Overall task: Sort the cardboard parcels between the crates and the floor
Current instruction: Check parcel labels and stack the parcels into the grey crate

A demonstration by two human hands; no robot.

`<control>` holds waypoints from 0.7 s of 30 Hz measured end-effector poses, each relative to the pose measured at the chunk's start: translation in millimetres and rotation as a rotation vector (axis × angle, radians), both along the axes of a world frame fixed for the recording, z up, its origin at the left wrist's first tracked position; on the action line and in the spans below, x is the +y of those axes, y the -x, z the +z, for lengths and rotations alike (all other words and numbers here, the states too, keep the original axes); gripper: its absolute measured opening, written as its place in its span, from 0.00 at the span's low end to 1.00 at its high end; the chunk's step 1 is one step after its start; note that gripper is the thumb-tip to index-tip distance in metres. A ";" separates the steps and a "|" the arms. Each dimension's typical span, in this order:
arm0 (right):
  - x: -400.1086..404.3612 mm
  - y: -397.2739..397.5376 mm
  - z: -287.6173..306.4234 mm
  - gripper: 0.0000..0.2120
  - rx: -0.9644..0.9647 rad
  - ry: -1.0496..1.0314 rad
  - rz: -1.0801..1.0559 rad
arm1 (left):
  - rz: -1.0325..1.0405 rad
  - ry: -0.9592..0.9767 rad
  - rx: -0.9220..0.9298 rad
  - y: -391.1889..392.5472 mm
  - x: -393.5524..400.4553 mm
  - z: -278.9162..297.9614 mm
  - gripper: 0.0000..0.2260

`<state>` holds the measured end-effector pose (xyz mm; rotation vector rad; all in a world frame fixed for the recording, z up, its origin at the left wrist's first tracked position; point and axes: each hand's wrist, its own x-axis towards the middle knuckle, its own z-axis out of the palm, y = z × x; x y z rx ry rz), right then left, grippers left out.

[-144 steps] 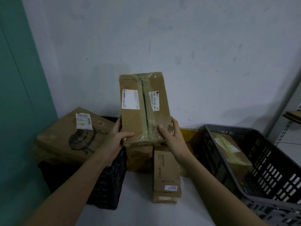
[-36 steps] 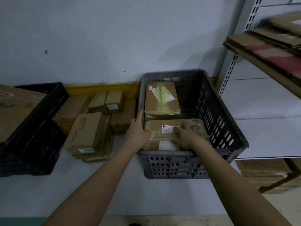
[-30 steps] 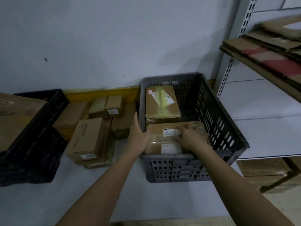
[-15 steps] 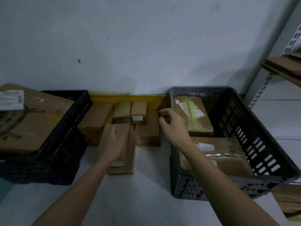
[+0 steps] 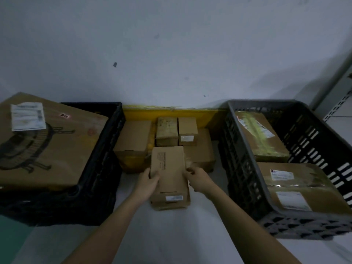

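A long narrow cardboard parcel [image 5: 169, 174] lies on the floor between the two crates, on top of another flat parcel. My left hand [image 5: 147, 182] grips its left edge and my right hand [image 5: 198, 180] holds its right edge. The grey crate [image 5: 245, 149] on the right holds a parcel with yellow tape [image 5: 261, 138] at the back and a taped parcel with white labels [image 5: 297, 189] at the front. The black crate [image 5: 102, 149] on the left carries a large printed carton [image 5: 49, 147].
Behind the held parcel, several small and medium boxes [image 5: 177, 130] stand against a yellow strip at the wall's foot. A metal shelf upright [image 5: 341, 105] rises at the far right. Bare pale floor [image 5: 171, 235] lies in front of me.
Both hands set the labelled parcel into the front of the grey crate, let go, then moved left to the floor pile. They now hold the narrow parcel by its sides.
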<state>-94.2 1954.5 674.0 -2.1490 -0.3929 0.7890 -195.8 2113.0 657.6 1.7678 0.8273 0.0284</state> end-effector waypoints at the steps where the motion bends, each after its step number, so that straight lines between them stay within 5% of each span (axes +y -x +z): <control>1: 2.8 3.1 -1.8 0.17 0.015 -0.009 -0.016 | -0.008 0.010 -0.015 0.1 3.7 -2.2 0.17; 14: 14.4 3.4 21.6 0.10 0.119 -0.227 -0.220 | -0.032 0.078 -0.244 -10.1 19.3 21.0 0.21; 21: 12.9 -12.6 50.1 0.24 0.205 -0.445 -0.174 | 0.139 0.285 -0.369 -30.3 21.0 50.6 0.15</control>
